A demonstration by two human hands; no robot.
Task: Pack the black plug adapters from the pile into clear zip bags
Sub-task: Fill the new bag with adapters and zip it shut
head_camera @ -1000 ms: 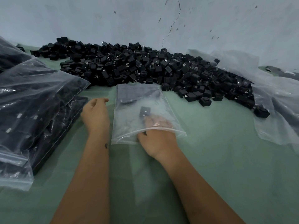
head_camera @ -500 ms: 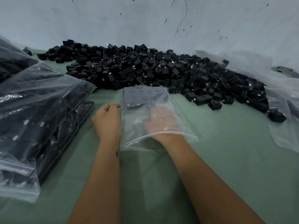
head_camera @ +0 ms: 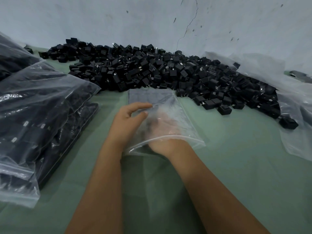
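A clear zip bag (head_camera: 179, 107) lies on the green table with its mouth toward me. A row of black adapters (head_camera: 148, 97) shows dimly at its far end. My right hand (head_camera: 163, 130) is inside the bag past the wrist. It is blurred by the film, and its fingers look flat. My left hand (head_camera: 130, 120) pinches the bag's left edge between thumb and fingers. The pile of black plug adapters (head_camera: 168, 73) stretches along the wall just behind the bag.
Filled zip bags (head_camera: 42, 107) are stacked at the left and reach the table's front. Crumpled clear bags (head_camera: 295, 105) lie at the right, with loose adapters (head_camera: 224, 109) near them. A cracked wall (head_camera: 185, 22) closes the back.
My right hand let go of the adapter it carried into the bag and lies flat inside. My left hand moved from the table beside the bag onto its left edge.
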